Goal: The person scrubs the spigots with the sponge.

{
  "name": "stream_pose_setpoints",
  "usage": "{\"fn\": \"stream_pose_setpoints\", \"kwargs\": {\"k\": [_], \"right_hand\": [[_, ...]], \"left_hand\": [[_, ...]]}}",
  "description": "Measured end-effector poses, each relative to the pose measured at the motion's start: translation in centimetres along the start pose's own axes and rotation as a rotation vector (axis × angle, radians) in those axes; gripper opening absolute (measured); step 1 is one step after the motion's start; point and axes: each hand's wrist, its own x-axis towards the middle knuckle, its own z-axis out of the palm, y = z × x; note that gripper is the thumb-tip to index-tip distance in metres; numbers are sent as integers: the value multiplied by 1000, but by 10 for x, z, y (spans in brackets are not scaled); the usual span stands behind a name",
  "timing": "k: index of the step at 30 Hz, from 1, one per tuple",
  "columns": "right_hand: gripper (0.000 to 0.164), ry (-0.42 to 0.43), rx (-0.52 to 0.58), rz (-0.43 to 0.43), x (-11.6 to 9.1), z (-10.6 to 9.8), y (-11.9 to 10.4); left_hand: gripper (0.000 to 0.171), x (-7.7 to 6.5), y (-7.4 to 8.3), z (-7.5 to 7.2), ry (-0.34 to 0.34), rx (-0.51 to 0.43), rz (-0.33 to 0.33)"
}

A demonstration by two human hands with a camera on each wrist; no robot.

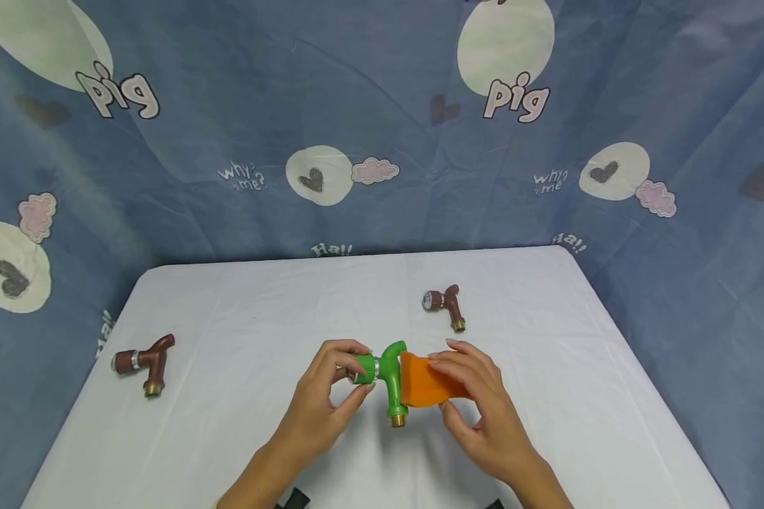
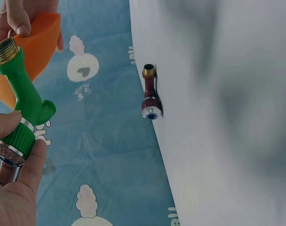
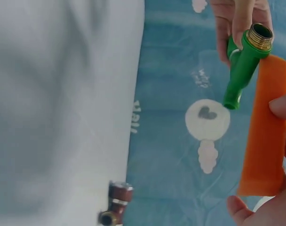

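Note:
In the head view my left hand (image 1: 323, 396) grips a green tap (image 1: 391, 378) by its ribbed knob, above the table. The tap's brass threaded end points down toward me. My right hand (image 1: 484, 410) pinches an orange sponge (image 1: 423, 382) between thumb and fingers, its left edge right beside the tap's body. From the left wrist view, thumb and fingers lie around the knob of the green tap (image 2: 27, 101), with the orange sponge (image 2: 44, 40) behind it. The right wrist view shows the thumb on the broad side of the sponge (image 3: 267, 127), near the threaded end.
Two brown taps lie on the white table (image 1: 261, 318): one brown tap (image 1: 153, 364) at the left, another brown tap (image 1: 452, 307) at the back right. A blue printed cloth (image 1: 382, 92) hangs behind the table's far edge and down its sides.

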Motion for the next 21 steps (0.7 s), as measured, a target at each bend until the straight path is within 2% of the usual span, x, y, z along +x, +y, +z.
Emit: {"fn": "stream_pose_setpoints", "kwargs": {"k": [7, 10, 15, 21], "right_hand": [[60, -22, -24, -73, 3, 5, -6], [58, -32, -53, -100, 3, 8, -8], [61, -56, -116, -160, 5, 14, -12], [60, -49, -152, -138, 5, 10, -11]], "left_hand": [[53, 0, 1, 2, -34, -9, -20], [61, -1, 2, 3, -43, -10, -20], [73, -2, 2, 4, -80, -16, -58], [72, 0, 2, 3, -71, -13, -93]]}}
